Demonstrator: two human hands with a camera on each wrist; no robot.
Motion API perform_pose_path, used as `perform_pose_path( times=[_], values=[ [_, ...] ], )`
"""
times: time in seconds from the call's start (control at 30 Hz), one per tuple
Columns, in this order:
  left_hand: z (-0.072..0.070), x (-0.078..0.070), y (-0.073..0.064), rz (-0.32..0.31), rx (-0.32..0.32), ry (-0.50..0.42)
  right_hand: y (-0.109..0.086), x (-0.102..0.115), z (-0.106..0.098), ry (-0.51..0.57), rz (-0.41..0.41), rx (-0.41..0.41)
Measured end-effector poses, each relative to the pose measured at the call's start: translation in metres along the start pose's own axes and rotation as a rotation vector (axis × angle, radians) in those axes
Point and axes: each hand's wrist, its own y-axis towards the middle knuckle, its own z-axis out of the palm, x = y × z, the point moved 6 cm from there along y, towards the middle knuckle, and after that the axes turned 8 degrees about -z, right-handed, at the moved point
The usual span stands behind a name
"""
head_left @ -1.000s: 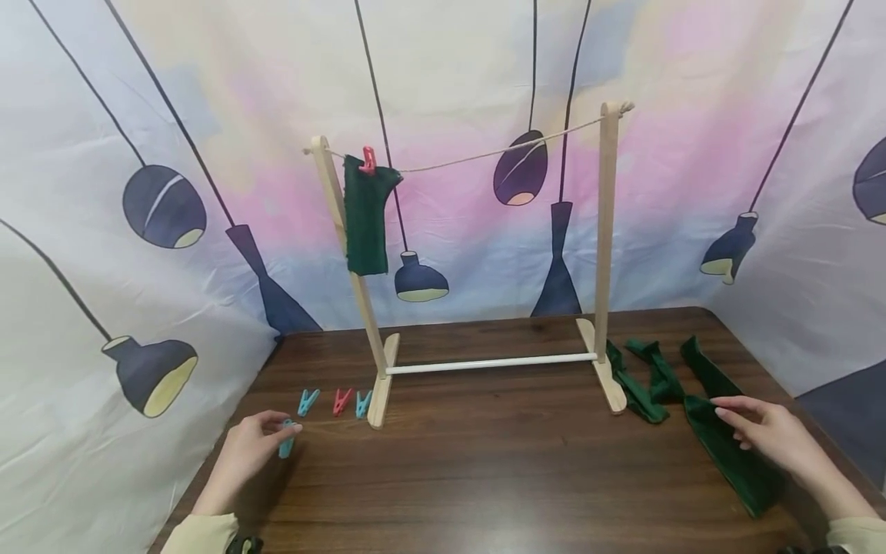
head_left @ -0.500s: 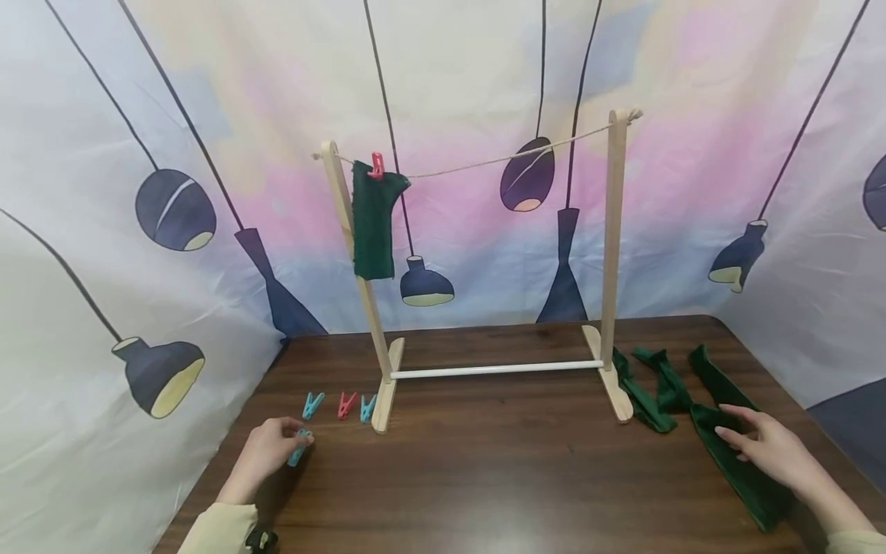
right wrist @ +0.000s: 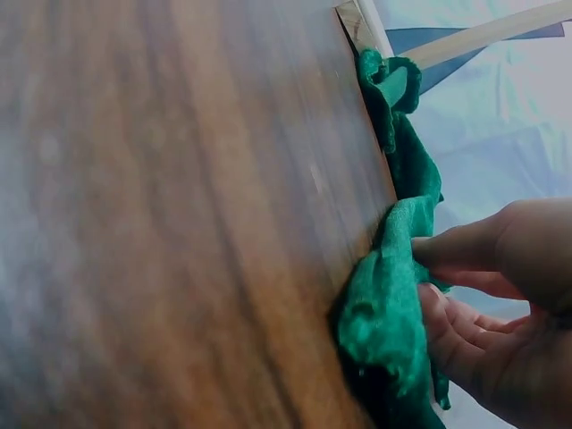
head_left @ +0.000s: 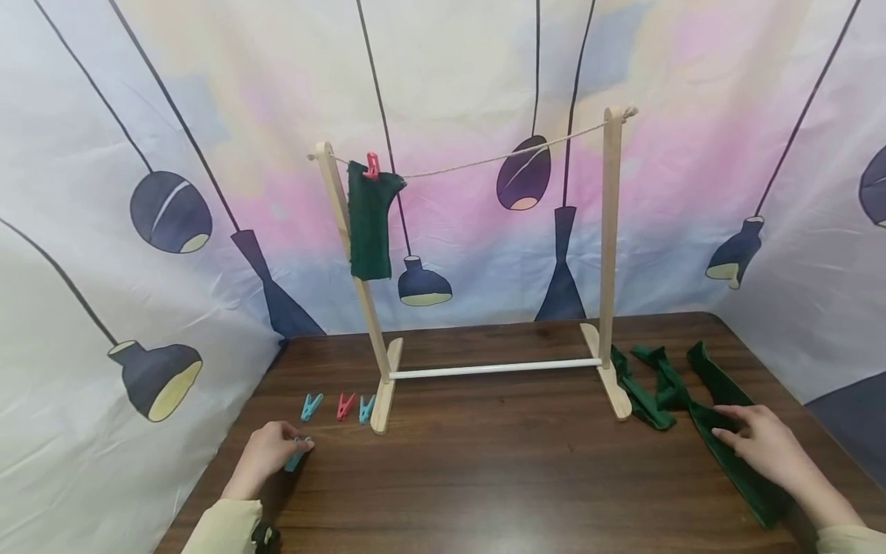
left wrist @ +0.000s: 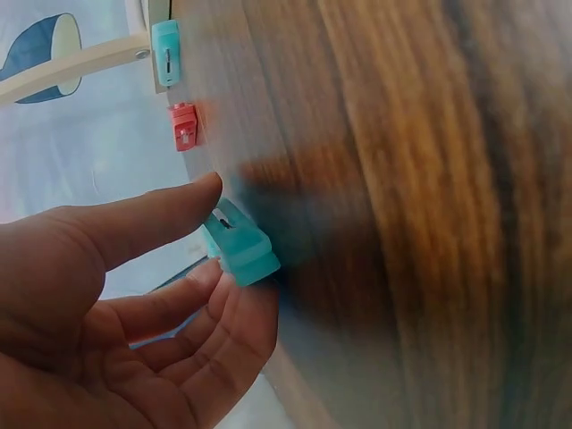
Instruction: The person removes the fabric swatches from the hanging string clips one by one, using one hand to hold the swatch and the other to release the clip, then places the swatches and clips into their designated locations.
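Note:
My left hand [head_left: 266, 454] pinches a light-blue clothespin [left wrist: 243, 246] between thumb and fingers, low over the table's left side. Behind it lie a blue clothespin [head_left: 311, 407], a red clothespin [head_left: 344, 406] and another blue clothespin [head_left: 367, 409]. On the right, my right hand [head_left: 764, 445] rests on a long green velvety cloth [right wrist: 384, 304], its thumb and index finger apart and fingertips at the fabric. A red clothespin [head_left: 372, 166] holds another green cloth [head_left: 370, 223] on the string [head_left: 471, 164], close to the left post.
A wooden drying rack [head_left: 609, 246] with a white lower bar [head_left: 491, 369] stands mid-table. Several more green cloth pieces [head_left: 647, 400] lie beside its right foot. Behind the brown table [head_left: 498, 469] hangs a patterned curtain [head_left: 457, 77] with printed lamps.
My right thumb and index finger have spread apart, and the cloth edge between them has dropped lower. My left hand still holds its clothespin, now tilted more. The camera view has shifted slightly.

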Motion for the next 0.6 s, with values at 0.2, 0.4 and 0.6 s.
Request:
perform_pose_path(
  times=[0.2,0.4,0.6],
  values=[
    [0.0008,0.0008,0.0018,-0.022,-0.002,-0.007,0.0016,0.0010,0.0002,-0.053,0.022,0.017],
    [0.0015,0.0019,0.0021,-0.018,0.006,0.004,0.0026,-0.0008,-0.0009,-0.063,0.029,0.030],
    [0.0008,0.0024,0.0026,-0.053,0.007,0.009,0.0021,-0.0032,-0.0005,-0.054,0.043,0.049]
  ],
)
